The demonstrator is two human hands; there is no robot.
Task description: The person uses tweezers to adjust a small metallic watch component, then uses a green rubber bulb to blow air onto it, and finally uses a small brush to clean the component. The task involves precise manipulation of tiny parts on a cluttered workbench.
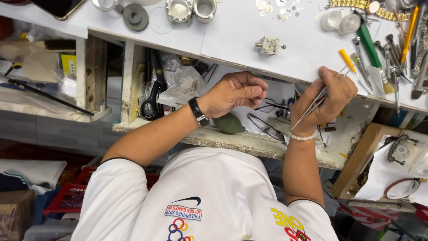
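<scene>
The tweezers (317, 101) are in the right hand (327, 100), whose fingers are closed around them; the tips point toward 1 o'clock, just at the edge of the white table (240, 35). Whether the tips pinch anything is too small to tell. The step in hand seems to be fine work on a watch: the small watch movement (269, 45) lies on the table at 11 o'clock from the tweezers, apart from both hands. I judge that the next move needs a slow and steady reach, because the parts are very small.

The left hand (232, 93), at 9 o'clock from the right one, is curled shut with the thumb pressed on the fingers; what it holds, if anything, is hidden. A black wristwatch (197, 111) is on this wrist, and a bead bracelet (303, 137) on the right wrist. Both forearms come up from below and the hands are near together over the open drawer (249, 143).

Further out, screwdrivers (356, 62) lie at 2 o'clock, and two metal watch cases (191, 9) at 11 o'clock.
</scene>
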